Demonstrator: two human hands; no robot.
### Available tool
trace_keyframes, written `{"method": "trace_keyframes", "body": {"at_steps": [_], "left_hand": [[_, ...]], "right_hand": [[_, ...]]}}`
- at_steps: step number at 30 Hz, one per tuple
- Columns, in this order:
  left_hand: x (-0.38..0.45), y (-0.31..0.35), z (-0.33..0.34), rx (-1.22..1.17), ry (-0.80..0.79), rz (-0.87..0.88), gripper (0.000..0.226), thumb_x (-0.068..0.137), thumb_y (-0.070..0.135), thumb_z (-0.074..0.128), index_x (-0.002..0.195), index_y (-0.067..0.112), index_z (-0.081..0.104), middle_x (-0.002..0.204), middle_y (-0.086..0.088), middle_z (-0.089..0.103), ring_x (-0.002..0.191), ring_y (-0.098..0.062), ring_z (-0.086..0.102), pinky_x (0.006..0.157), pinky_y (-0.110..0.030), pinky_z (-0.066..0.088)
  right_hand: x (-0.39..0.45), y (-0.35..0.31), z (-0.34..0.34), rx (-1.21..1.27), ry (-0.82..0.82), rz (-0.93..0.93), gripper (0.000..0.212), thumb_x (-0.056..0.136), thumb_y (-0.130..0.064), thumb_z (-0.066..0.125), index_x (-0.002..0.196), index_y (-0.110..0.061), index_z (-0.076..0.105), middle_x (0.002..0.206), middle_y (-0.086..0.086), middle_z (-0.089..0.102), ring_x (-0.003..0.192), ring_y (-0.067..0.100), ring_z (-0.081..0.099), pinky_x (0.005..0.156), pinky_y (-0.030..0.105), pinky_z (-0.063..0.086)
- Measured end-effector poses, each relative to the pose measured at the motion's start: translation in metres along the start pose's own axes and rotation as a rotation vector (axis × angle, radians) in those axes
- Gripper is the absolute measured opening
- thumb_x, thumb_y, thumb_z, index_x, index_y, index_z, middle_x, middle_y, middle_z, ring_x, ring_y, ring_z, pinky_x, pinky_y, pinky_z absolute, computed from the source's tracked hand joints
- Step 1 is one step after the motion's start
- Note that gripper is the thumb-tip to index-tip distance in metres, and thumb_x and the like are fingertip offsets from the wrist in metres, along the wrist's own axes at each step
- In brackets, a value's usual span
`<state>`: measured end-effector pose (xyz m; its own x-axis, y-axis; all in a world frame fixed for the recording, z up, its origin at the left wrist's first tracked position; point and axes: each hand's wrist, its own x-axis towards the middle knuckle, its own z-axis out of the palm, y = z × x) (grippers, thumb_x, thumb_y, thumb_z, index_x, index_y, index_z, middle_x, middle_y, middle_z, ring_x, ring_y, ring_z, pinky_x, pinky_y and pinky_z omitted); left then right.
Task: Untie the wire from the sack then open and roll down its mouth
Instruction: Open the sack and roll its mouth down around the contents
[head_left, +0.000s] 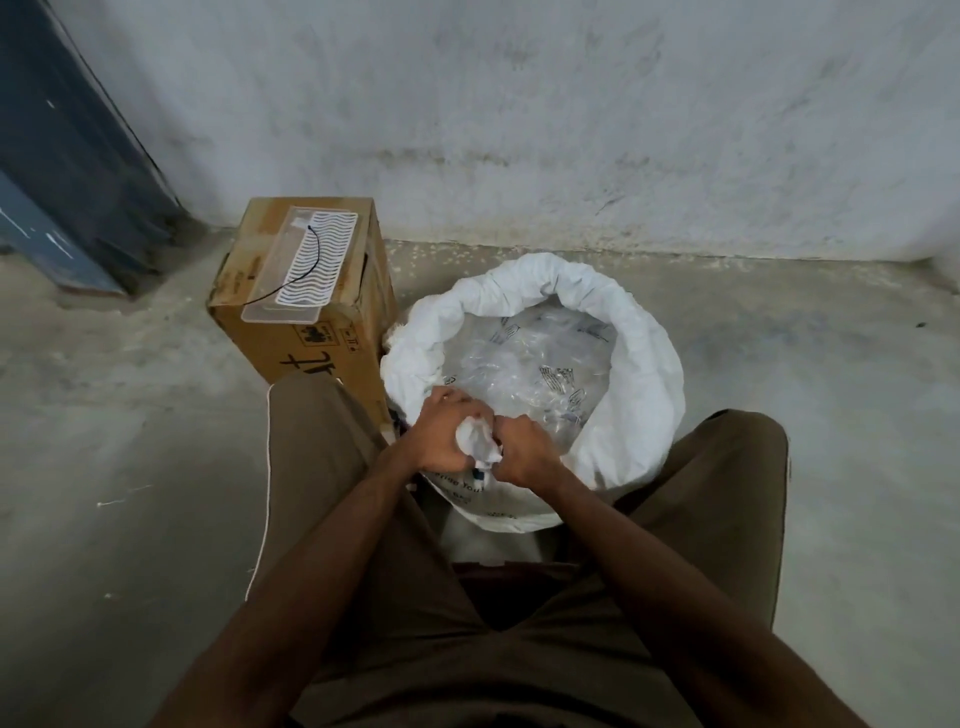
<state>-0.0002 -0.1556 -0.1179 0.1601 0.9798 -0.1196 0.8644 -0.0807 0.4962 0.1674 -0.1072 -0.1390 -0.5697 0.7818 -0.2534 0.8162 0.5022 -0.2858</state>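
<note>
A cardboard box (306, 296) touches the sack (530, 384) on its left and the wall (519, 130) stands near behind, while bare floor (805, 353) lies open to its right.

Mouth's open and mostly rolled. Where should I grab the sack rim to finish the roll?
Take the sack at its near edge, where the cloth bunches unrolled between the left hand and right hand. Come from above on your own side, probably hands a bit apart, and turn it outward; the far rim already forms a smooth cuff.
</note>
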Motion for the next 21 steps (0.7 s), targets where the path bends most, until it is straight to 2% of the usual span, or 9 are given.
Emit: {"method": "trace_keyframes", "body": {"at_steps": [2,4,6,7,9,12,16,19,21], "left_hand": [[-0.002,0.001,0.007,-0.216,0.281,-0.240,0.074,0.064,0.033,0.081,0.133,0.032,0.055,0.138,-0.002,0.044,0.136,-0.024,0.030,0.117,-0.045,0.029],[-0.001,0.004,0.011,-0.312,0.598,-0.563,0.077,0.076,0.033,0.081,0.142,0.026,0.042,0.146,-0.009,0.034,0.138,-0.029,0.029,0.117,-0.046,0.032],[0.006,0.000,0.010,-0.481,0.724,-0.808,0.086,0.082,0.037,0.079,0.149,0.014,0.032,0.151,-0.016,0.030,0.139,-0.033,0.031,0.116,-0.046,0.036],[0.010,-0.004,0.008,-0.645,0.724,-0.847,0.088,0.084,0.037,0.079,0.151,0.010,0.029,0.153,-0.017,0.030,0.140,-0.034,0.034,0.117,-0.046,0.037],[0.018,-0.014,0.004,-0.912,0.716,-0.862,0.077,0.088,0.031,0.077,0.148,0.003,0.037,0.149,-0.017,0.044,0.138,-0.034,0.045,0.115,-0.043,0.040],[0.024,-0.025,-0.001,-0.911,0.721,-0.916,0.056,0.093,0.025,0.071,0.136,-0.005,0.052,0.136,-0.019,0.059,0.127,-0.036,0.055,0.109,-0.042,0.045],[0.030,-0.026,0.000,-0.899,0.690,-0.925,0.042,0.102,0.017,0.056,0.138,-0.004,0.052,0.141,-0.022,0.056,0.130,-0.038,0.052,0.110,-0.039,0.041],[0.028,-0.027,-0.004,-1.168,0.703,-0.995,0.045,0.105,0.017,0.049,0.145,-0.003,0.045,0.147,-0.018,0.050,0.133,-0.036,0.049,0.114,-0.042,0.040],[0.028,-0.026,-0.009,-1.378,0.695,-1.054,0.045,0.108,0.018,0.043,0.146,-0.005,0.043,0.148,-0.018,0.049,0.135,-0.037,0.049,0.113,-0.044,0.041]], "right_hand": [[0.000,-0.002,0.006,-0.039,0.010,-0.024,0.046,0.084,-0.027,0.071,0.123,-0.011,0.053,0.111,0.015,0.068,0.105,0.036,0.066,0.085,0.040,0.053],[-0.001,-0.002,0.013,-0.081,0.027,-0.050,0.049,0.087,-0.022,0.067,0.131,-0.011,0.049,0.113,0.015,0.069,0.104,0.037,0.067,0.085,0.041,0.054],[-0.002,-0.001,0.018,-0.118,0.043,-0.070,0.053,0.088,-0.016,0.062,0.138,-0.012,0.044,0.112,0.015,0.070,0.101,0.036,0.068,0.085,0.041,0.056],[-0.002,0.001,0.020,-0.127,0.044,-0.075,0.055,0.089,-0.014,0.060,0.141,-0.011,0.042,0.113,0.014,0.071,0.100,0.035,0.068,0.085,0.041,0.056],[-0.004,0.002,0.023,-0.146,0.040,-0.085,0.060,0.090,-0.011,0.058,0.146,-0.011,0.038,0.114,0.014,0.070,0.101,0.035,0.068,0.087,0.041,0.055],[-0.005,0.002,0.025,-0.168,0.049,-0.109,0.061,0.090,-0.010,0.056,0.147,-0.011,0.036,0.115,0.015,0.069,0.100,0.036,0.068,0.087,0.043,0.054],[-0.009,0.002,0.027,-0.145,0.065,-0.127,0.054,0.094,-0.015,0.056,0.145,-0.011,0.039,0.115,0.014,0.069,0.100,0.036,0.068,0.086,0.042,0.053],[-0.013,0.000,0.027,-0.088,0.046,-0.111,0.056,0.090,-0.019,0.059,0.143,-0.014,0.040,0.119,0.011,0.066,0.103,0.036,0.067,0.087,0.043,0.053],[-0.014,0.000,0.023,-0.017,0.042,-0.092,0.057,0.084,-0.031,0.065,0.134,-0.016,0.043,0.119,0.007,0.063,0.104,0.035,0.065,0.087,0.042,0.053]]}}
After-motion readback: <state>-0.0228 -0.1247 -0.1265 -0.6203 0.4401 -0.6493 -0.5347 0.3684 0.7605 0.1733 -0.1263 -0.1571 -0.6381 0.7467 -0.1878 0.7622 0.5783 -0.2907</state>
